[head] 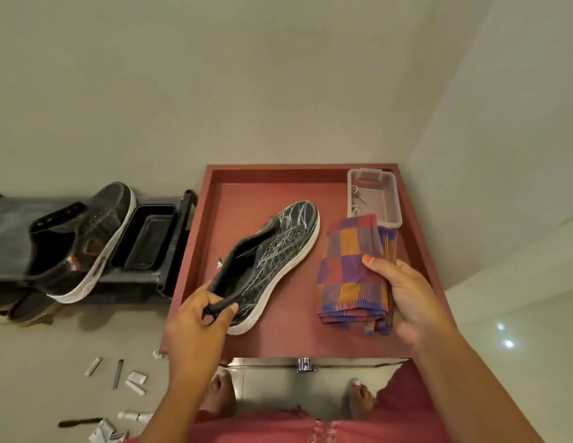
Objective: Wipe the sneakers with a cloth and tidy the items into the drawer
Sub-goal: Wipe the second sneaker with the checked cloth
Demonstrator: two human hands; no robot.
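From the head camera I look straight down into an open drawer (195,251), a shallow square tray of smooth reddish-brown wood with a raised rim. My left hand (199,321) pinches the padded black heel collar of a dark sneaker (272,260), thumb and curled fingers closed round the collar's edge; the shoe lies over the drawer floor with its toe pointing away from me, its canvas upper scuffed with pale scratch-like marks, metal eyelets showing, and a thick white rubber sole along its right side (whether the sole is fully resting on the wood I cannot tell). My right hand (403,298) grips a folded cloth (352,276), thumb on top and fingers wrapped underneath; the fabric is a woven check of purple, orange and red squares, stacked in soft layers just beside the sneaker. At the drawer's far right corner stands a clear plastic box (374,196), rectangular with rounded corners, holding some small metal bits. To the left, a second dark sneaker (83,238) sits tilted on a low dark rack (170,251), next to a black rectangular tray (147,238). Small tubes (135,382) lie scattered on the pale floor by my bare feet.
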